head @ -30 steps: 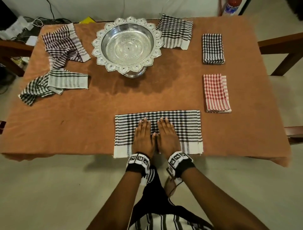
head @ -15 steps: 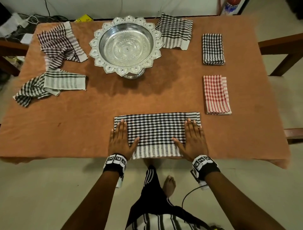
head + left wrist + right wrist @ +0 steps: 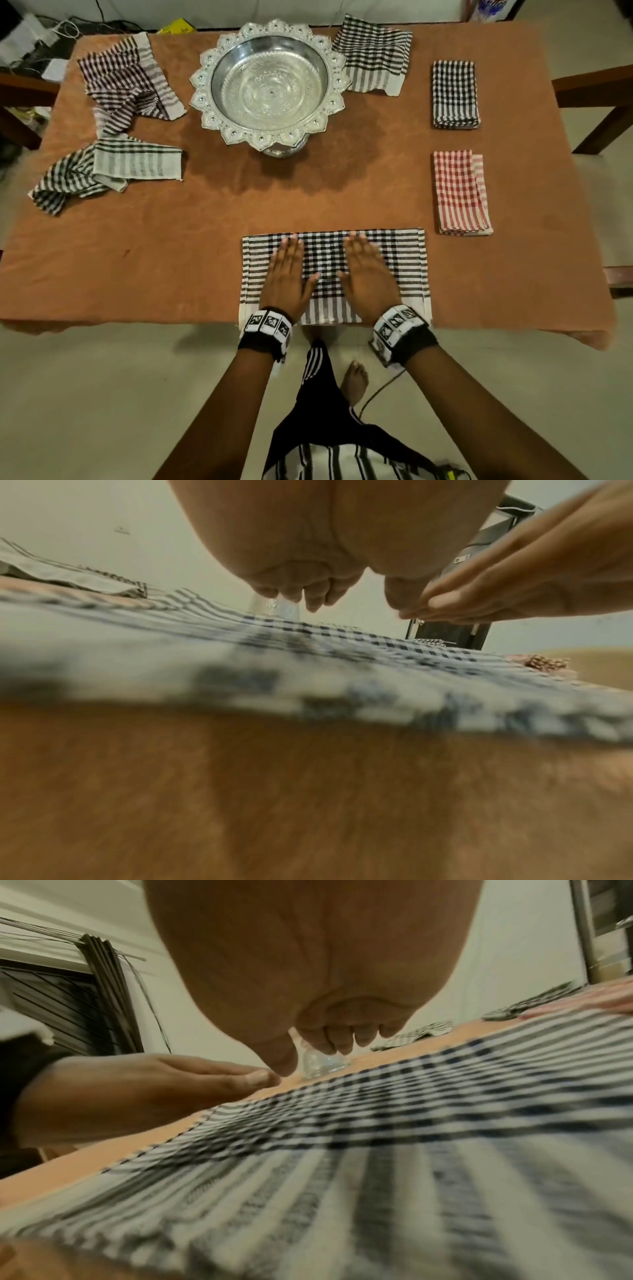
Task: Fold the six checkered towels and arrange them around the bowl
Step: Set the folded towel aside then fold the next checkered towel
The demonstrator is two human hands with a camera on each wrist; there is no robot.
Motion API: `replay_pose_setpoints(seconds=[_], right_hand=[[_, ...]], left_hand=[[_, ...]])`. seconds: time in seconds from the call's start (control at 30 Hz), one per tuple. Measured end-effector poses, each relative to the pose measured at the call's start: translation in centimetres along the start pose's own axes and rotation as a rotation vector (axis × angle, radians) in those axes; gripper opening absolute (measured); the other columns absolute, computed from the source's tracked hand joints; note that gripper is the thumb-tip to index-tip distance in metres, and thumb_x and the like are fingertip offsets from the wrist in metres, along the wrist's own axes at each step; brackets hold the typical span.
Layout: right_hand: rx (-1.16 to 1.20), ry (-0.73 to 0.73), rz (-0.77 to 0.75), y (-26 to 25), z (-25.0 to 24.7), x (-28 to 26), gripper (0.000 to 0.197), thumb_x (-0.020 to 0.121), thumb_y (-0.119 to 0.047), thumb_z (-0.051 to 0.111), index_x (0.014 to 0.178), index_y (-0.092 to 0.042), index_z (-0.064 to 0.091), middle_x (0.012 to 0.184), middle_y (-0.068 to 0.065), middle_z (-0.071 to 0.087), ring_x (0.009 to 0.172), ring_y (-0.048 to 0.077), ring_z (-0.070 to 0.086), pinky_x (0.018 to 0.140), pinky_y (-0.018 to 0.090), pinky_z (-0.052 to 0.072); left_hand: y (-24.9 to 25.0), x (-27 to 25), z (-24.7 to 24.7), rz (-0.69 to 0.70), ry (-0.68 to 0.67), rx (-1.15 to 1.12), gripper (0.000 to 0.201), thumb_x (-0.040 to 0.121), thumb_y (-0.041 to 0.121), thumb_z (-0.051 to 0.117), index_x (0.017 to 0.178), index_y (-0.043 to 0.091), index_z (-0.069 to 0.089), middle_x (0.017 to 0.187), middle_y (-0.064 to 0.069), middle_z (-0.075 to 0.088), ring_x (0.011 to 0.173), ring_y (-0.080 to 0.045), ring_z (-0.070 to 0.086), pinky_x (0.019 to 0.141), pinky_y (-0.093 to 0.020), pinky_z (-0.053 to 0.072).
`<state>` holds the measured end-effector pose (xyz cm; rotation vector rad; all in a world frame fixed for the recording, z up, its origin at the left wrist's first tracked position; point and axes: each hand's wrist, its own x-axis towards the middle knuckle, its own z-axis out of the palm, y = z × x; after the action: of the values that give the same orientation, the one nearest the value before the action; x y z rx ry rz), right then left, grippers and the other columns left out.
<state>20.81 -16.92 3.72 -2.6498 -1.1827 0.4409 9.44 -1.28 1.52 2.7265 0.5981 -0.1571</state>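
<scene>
A black-and-white checkered towel [image 3: 325,255] lies flat, folded to a wide rectangle, at the table's near edge. My left hand [image 3: 289,270] and right hand [image 3: 368,270] both press on it with straight fingers, a palm's width apart. The silver bowl [image 3: 269,82] stands at the back centre. A folded black checkered towel [image 3: 455,94] and a folded red checkered towel [image 3: 460,193] lie at the right. Three unfolded towels lie by the bowl: one [image 3: 375,54] at its right, a maroon one [image 3: 128,80] and a crumpled one [image 3: 106,169] at the left.
The table [image 3: 205,222] has an orange-brown cloth. Wooden chair arms [image 3: 596,89] stand at the right side. Cables and papers [image 3: 37,41] lie behind the table's left corner. Bare cloth stretches between the bowl and the near towel.
Both hands slid inward from the towel's left and right ends toward its middle. A second ago they lay side by side at its centre.
</scene>
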Motion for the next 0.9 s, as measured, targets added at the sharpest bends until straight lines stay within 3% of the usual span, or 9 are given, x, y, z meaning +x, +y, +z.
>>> replay_pose_setpoints(seconds=[0.07, 0.2, 0.3, 0.43, 0.5, 0.57, 0.67, 0.8, 0.9], right_hand=[[-0.005, -0.067, -0.031, -1.7, 0.7, 1.8, 0.065, 0.105, -0.040, 0.026, 0.157, -0.007, 0.004, 0.165, 0.012, 0.003, 0.153, 0.025, 0.001, 0.123, 0.038, -0.002], [-0.040, -0.157, 0.038, 0.1, 1.9, 2.8, 0.073, 0.102, -0.053, 0.014, 0.157, -0.007, 0.000, 0.164, 0.010, -0.006, 0.153, 0.024, -0.004, 0.124, 0.040, -0.001], [-0.025, -0.095, 0.112, 3.6, 1.6, 2.0, 0.083, 0.094, -0.062, -0.003, 0.156, -0.007, -0.001, 0.165, 0.011, -0.005, 0.153, 0.025, -0.005, 0.124, 0.040, -0.001], [-0.041, -0.085, 0.172, 8.5, 0.1, 0.7, 0.078, 0.099, -0.059, -0.003, 0.157, -0.007, 0.000, 0.165, 0.012, -0.002, 0.152, 0.025, -0.002, 0.124, 0.042, 0.004], [-0.040, -0.054, 0.146, 10.0, -0.9, 0.6, 0.068, 0.103, -0.050, 0.006, 0.156, -0.007, 0.012, 0.164, 0.011, 0.012, 0.152, 0.025, 0.007, 0.124, 0.043, 0.012], [-0.038, 0.032, 0.136, 11.0, -2.2, 1.1, 0.052, 0.105, -0.031, 0.028, 0.152, -0.009, 0.030, 0.158, 0.010, 0.032, 0.147, 0.028, 0.026, 0.119, 0.045, 0.028], [-0.073, 0.147, 0.175, 11.9, -4.2, 2.8, 0.038, 0.096, -0.019, 0.043, 0.132, -0.015, 0.056, 0.131, 0.009, 0.061, 0.117, 0.031, 0.053, 0.093, 0.045, 0.051], [0.087, 0.105, 0.280, 12.4, -5.2, 4.7, 0.018, 0.090, -0.015, 0.064, 0.105, -0.016, 0.072, 0.105, 0.012, 0.063, 0.100, 0.033, 0.058, 0.080, 0.044, 0.053], [0.183, 0.086, 0.299, 12.7, -5.1, 4.9, 0.013, 0.084, -0.013, 0.073, 0.097, -0.012, 0.073, 0.099, 0.013, 0.062, 0.095, 0.034, 0.060, 0.079, 0.039, 0.050]], left_hand=[[0.7, 1.5, 0.1, -0.057, -0.055, 0.016, 0.076, 0.098, 0.057, 0.015, 0.155, 0.009, -0.001, 0.163, -0.007, -0.007, 0.150, -0.019, -0.008, 0.120, -0.032, -0.007], [-1.5, 2.2, 0.2, -0.094, -0.159, 0.072, 0.073, 0.101, 0.054, 0.019, 0.154, 0.010, -0.006, 0.162, -0.005, -0.013, 0.150, -0.018, -0.010, 0.122, -0.034, -0.002], [-5.0, 1.4, -0.4, -0.100, -0.098, 0.061, 0.070, 0.101, 0.052, 0.019, 0.155, 0.014, -0.004, 0.163, -0.002, -0.012, 0.150, -0.016, -0.008, 0.123, -0.038, 0.004], [-8.9, 0.9, -1.4, -0.043, -0.038, 0.025, 0.065, 0.100, 0.049, 0.018, 0.156, 0.018, 0.005, 0.164, 0.001, 0.003, 0.150, -0.016, 0.004, 0.122, -0.034, 0.004], [-9.8, 1.3, -2.0, -0.029, -0.016, -0.064, 0.062, 0.100, 0.047, 0.025, 0.155, 0.020, 0.015, 0.162, -0.002, 0.018, 0.148, -0.021, 0.017, 0.121, -0.037, 0.016], [-10.2, 2.0, -2.9, -0.045, 0.089, -0.130, 0.055, 0.100, 0.040, 0.042, 0.150, 0.021, 0.031, 0.152, -0.008, 0.039, 0.138, -0.028, 0.037, 0.113, -0.044, 0.034], [-10.9, 3.2, -3.7, -0.159, 0.265, -0.210, 0.044, 0.092, 0.028, 0.060, 0.134, 0.025, 0.049, 0.134, -0.009, 0.048, 0.118, -0.032, 0.049, 0.102, -0.047, 0.044], [-12.9, 5.1, -3.5, -0.388, 0.261, -0.586, 0.024, 0.079, 0.035, 0.075, 0.101, 0.038, 0.067, 0.108, 0.009, 0.049, 0.100, -0.022, 0.062, 0.094, -0.044, 0.053], [-12.9, 5.8, -3.9, -0.468, 0.210, -0.644, 0.018, 0.076, 0.021, 0.082, 0.091, 0.017, 0.071, 0.094, 0.016, 0.054, 0.085, -0.011, 0.062, 0.089, -0.035, 0.054]])
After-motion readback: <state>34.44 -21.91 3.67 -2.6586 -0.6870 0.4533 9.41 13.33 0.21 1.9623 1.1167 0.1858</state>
